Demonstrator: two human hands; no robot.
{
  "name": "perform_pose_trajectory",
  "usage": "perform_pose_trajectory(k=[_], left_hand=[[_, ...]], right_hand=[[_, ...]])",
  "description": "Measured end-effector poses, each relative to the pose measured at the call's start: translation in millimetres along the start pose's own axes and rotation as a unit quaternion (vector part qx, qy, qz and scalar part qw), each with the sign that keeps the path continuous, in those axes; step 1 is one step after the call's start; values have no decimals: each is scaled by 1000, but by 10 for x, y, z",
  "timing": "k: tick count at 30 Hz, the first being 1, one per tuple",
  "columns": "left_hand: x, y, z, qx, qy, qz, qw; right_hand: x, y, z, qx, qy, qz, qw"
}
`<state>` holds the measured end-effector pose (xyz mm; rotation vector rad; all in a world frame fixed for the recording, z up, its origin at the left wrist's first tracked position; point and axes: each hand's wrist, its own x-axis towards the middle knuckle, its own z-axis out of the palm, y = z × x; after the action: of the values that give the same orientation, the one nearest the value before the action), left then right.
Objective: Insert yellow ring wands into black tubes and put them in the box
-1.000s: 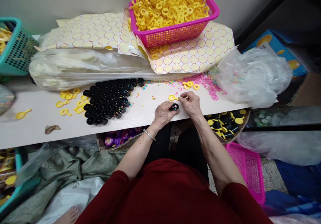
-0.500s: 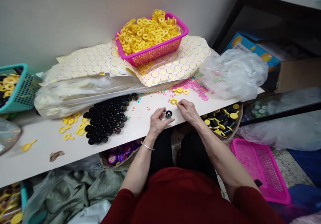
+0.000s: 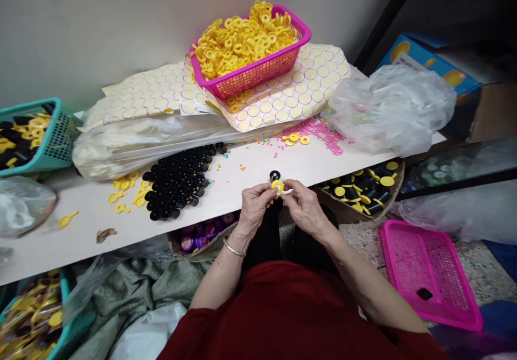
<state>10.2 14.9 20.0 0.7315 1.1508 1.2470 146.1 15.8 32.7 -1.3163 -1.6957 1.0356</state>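
My left hand (image 3: 255, 205) and my right hand (image 3: 304, 205) meet at the front edge of the white table (image 3: 226, 185), both pinching one yellow plastic ring (image 3: 277, 186) between their fingertips. A small white piece shows by my right fingers. Just behind the hands a single small black cap (image 3: 274, 176) with coloured beads in it stands on the table. A cluster of black caps (image 3: 177, 180) lies to the left of my left hand.
A pink basket (image 3: 258, 69) heaped with yellow rings sits on sticker sheets (image 3: 307, 93) at the back. Pink beads (image 3: 323, 133) and clear plastic bags (image 3: 393, 110) lie to the right. A teal basket (image 3: 44, 139) stands at the left. A pink tray (image 3: 428, 274) is on the floor.
My left hand has let go of the black cap, which now stands on the table. The yellow ring has been lifted off the table, and both hands have drawn back to the front edge with it.
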Motion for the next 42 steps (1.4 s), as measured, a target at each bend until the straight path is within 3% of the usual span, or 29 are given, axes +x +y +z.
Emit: perform_pose_trajectory(k=[3,6,9,13,18,27,32,36,39,42], left_hand=[[-43,-59,25,-19,-5,-8,1000],[-74,-108,75,-41,-23,-6,999],[-58,-117,95,-46,-13,11,999],[69,-86,26,-32,55,32,997],[290,-102,-85,-6,135,23,991],[414,-174,-40,72,106,70,989],[509,-198,27,144,75,96,982],[528,-198,53,185,87,109,973],[520,-200,63,193,92,117,970],[516,-203,67,183,93,126,971]], right_hand=[[-93,26,63,-96,10,-85,992],[-123,78,93,-170,30,-107,979],[-52,113,93,-171,47,-122,977],[208,126,58,-178,52,-120,975],[510,156,35,-245,-1,-115,963],[568,128,99,-318,-43,-111,941],[592,230,124,-229,-21,-86,969],[593,340,121,-23,-12,-36,999],[586,381,138,127,11,28,991],[594,392,214,186,53,82,978]])
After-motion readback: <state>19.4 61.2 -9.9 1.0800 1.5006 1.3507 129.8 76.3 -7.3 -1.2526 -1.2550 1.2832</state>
